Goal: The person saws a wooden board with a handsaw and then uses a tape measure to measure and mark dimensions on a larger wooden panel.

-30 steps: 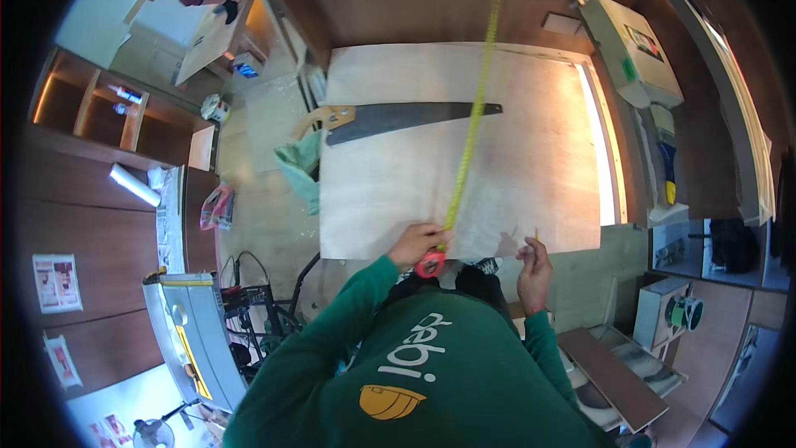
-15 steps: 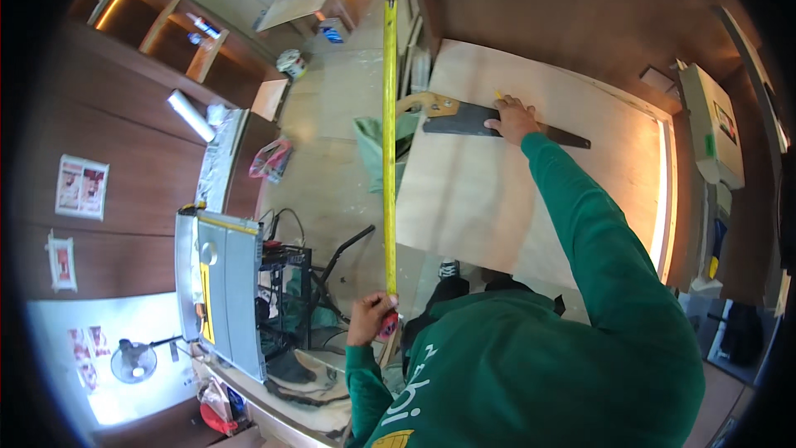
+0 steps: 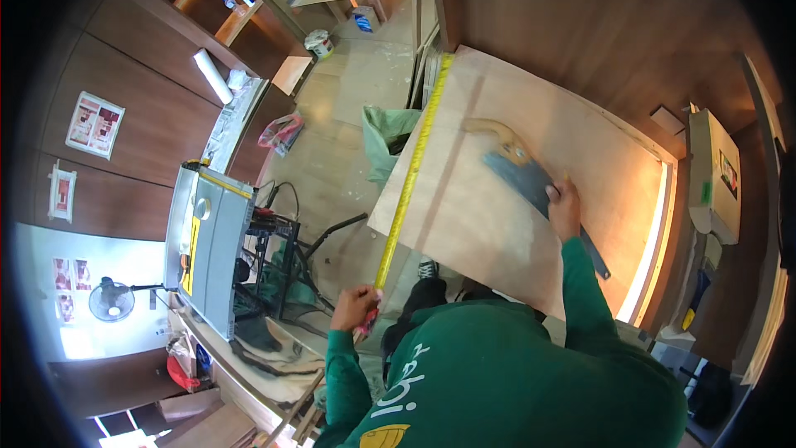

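While the person leans over the bench, both hands are busy on separate tools, and here is how it lies.

Left hand (image 3: 355, 307): closed round the red case of the tape measure (image 3: 412, 172), held low off the near corner of the board, apparently so the blade can be pulled taut.

Tape measure: its yellow blade runs up from that fist along the left edge of the plywood sheet (image 3: 489, 216), reaching the far corner (whether the hook is caught there is too small to tell). It lies just at the edge, not across the middle, so it seems to be gauging that side's length.

Right hand (image 3: 564, 203): pressed flat-ish on the blade of the handsaw (image 3: 535, 184); fingers look curled onto the steel rather than wrapped round it, and a small yellowish tip shows at the fingers, possibly a pencil, but I can't be sure.

Handsaw: lying flat on the sheet, slanted, wooden handle toward the far left, toothed blade running toward the near right, passing under the hand. Resting there keeps it within reach and off the floor.

Plywood sheet: pale, broad, lying flat on the bench, strip of bright light along its right edge.

Surroundings: grey table saw (image 3: 211, 253) to the left, green sack (image 3: 385, 141) just beside the board's left edge.
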Available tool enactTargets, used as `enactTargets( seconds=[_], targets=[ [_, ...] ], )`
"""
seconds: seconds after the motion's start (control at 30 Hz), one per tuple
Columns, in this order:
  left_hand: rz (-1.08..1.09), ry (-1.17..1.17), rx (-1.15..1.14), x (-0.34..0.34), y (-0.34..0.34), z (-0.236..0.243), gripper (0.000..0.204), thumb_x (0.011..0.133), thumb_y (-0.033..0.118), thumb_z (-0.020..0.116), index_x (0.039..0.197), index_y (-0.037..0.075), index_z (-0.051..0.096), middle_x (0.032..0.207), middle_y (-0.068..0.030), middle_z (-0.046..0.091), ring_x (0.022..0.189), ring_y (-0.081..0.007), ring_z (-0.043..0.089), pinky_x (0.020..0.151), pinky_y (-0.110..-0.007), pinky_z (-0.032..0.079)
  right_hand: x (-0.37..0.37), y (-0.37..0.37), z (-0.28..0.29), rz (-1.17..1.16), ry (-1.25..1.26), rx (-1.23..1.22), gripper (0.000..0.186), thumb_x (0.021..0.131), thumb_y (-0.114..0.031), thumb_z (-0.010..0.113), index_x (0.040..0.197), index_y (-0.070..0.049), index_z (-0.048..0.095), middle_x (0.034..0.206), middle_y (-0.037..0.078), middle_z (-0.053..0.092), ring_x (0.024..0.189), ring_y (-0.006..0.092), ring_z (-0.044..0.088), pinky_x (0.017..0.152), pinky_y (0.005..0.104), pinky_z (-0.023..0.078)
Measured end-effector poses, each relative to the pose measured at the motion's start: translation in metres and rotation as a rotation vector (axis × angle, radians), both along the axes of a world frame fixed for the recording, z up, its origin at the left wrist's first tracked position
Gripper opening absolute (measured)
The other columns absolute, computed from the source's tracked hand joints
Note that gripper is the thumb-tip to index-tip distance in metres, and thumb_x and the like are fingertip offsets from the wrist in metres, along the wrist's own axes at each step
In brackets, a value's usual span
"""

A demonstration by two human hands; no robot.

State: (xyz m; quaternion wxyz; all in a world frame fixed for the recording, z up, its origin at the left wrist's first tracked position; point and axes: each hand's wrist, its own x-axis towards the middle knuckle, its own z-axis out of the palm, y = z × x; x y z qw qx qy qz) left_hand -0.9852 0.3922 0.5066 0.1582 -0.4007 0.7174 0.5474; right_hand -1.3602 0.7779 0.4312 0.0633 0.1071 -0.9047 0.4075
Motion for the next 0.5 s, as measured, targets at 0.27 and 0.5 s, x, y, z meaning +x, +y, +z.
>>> enactTargets(
  seconds=[0.27,0.5],
  targets=[
    [-0.177,-0.023,-0.206,-0.1,-0.05,-0.045,0.034,0.092,0.037,0.074,0.085,0.003,0.075,0.066,-0.0029,0.068,0.056,-0.0129,0.063,0.055,-0.031,0.05,0.07,0.073,-0.012,-0.181,-0.137,0.013,0.022,0.097,-0.013,0.066,0.106,0.005,0.059,0.103,0.022,0.06,0.096,0.038,0.061,0.088,0.0439,0.049],
    [-0.133,-0.069,-0.152,-0.169,-0.069,-0.039,0.031,0.091,0.035,0.075,0.088,0.004,0.076,0.071,-0.0028,0.07,0.053,-0.0112,0.063,0.051,-0.03,0.053,0.08,0.077,-0.03,-0.219,-0.08,0.105,0.026,0.098,-0.016,0.068,0.111,0.005,0.061,0.105,0.022,0.061,0.097,0.0376,0.063,0.087,0.0447,0.05]
  ],
)
